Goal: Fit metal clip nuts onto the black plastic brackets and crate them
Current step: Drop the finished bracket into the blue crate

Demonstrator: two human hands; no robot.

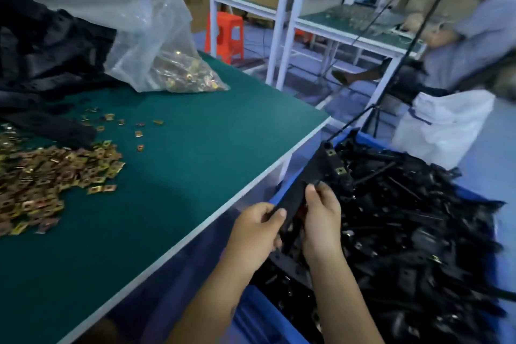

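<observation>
Black bracket point(312, 184), one nut point(331, 152) on its far end, hangs over the blue crate point(365, 139), both grips pinching it: left hand point(255, 229) low, right hand point(321, 215) higher. Its lower end is hidden behind the hands. Blurred brackets point(413, 220) fill the crate. Loose nuts point(47, 176) heap on the tabletop point(181, 165); more sit in a bag point(173, 64).

bare green table point(195, 153) right of clip nuts point(42, 176); crate point(363, 138) heaped (brackets point(405, 218))

Both hands point(257, 227) point(321, 215) apparently curled, forearms extended.
</observation>
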